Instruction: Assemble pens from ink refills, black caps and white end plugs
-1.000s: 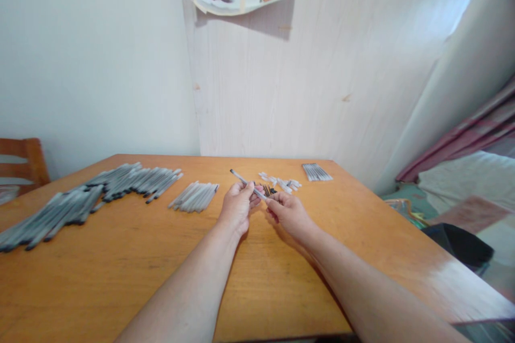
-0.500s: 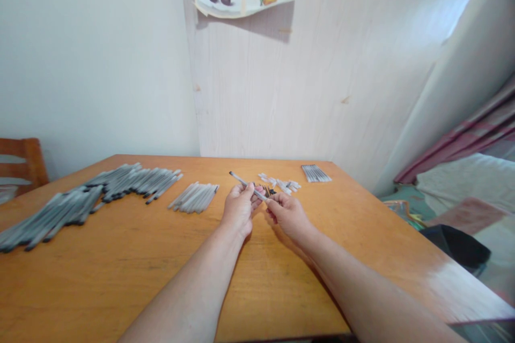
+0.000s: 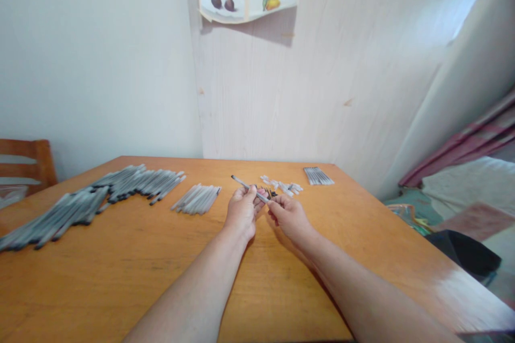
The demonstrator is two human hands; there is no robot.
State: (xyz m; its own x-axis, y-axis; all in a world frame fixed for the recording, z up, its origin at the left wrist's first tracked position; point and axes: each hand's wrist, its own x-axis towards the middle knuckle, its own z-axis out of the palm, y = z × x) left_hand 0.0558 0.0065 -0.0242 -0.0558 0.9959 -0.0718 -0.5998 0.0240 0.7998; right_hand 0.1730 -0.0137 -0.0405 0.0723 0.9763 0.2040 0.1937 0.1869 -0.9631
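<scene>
A slim pen (image 3: 240, 181) with a dark far end slants between my two hands above the table. My left hand (image 3: 242, 208) pinches it around the middle, between thumb and fingers. At the near, pale end, the fingers of my right hand (image 3: 287, 213) are closed on it; what lies under those fingertips is hidden. Just beyond the hands are small black pieces (image 3: 274, 193), partly covered by my fingers, and a scatter of short whitish caps (image 3: 290, 188). To the left lies a bundle of clear pen barrels (image 3: 198, 199).
Large heaps of dark-ended pens (image 3: 76, 213) spread over the left of the wooden table (image 3: 161, 278). A neat row of pens (image 3: 318, 176) lies at the back right. A wooden chair (image 3: 44, 163) stands left, and a black container (image 3: 462, 254) is beyond the right edge.
The whole view has shifted slightly, so everything appears a little further right and lower. Both hands keep the same hold on the pen.
</scene>
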